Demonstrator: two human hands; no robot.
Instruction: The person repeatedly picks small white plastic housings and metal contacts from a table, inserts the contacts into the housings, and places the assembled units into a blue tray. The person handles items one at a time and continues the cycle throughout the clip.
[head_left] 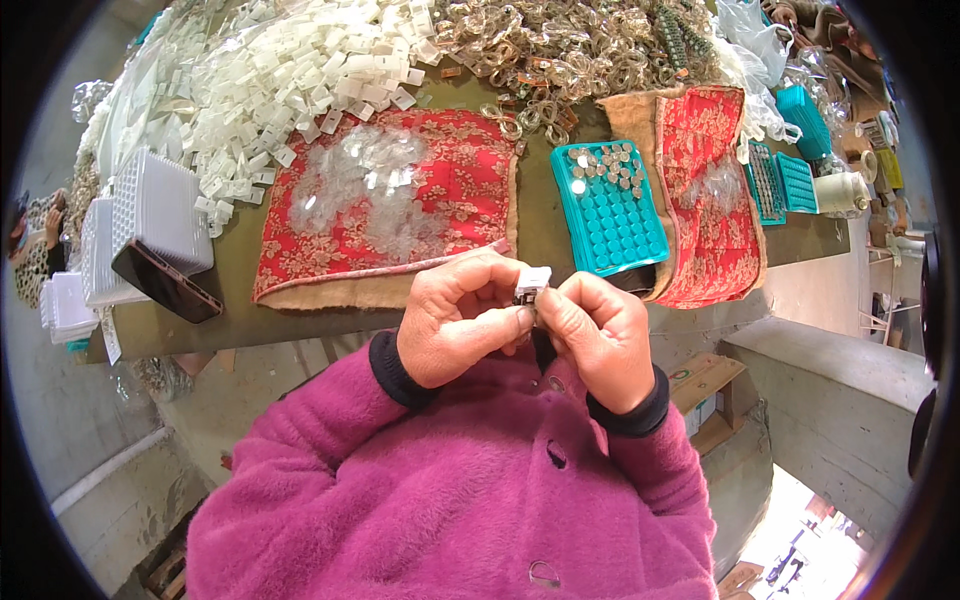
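Olive-cloth surface (540, 215) carries red brocade cloth (385, 200), teal plastic tray (610, 215). Left hand (455, 320), right hand (595, 335) both pinch small white plastic clip (531, 282).

Free passage: bare desk (535, 215) strip between red cloth (385, 195) and teal tray (610, 215); white clips pile (290, 80) blocks beyond.

Small white clip-like piece (532, 282): mostly covered by the fingertips of the left hand (455, 318) and right hand (592, 338); its lower part and shape cannot be made out.
Clear pieces on red embroidered cloth (385, 195): blurred, individual shapes unreadable.
Heap of white plastic pieces (290, 70): cut off at upper edge.
Teal tray (610, 205): near corner hidden behind the right hand.
Items at far right of table (870, 150): too small and bent by the lens to identify.
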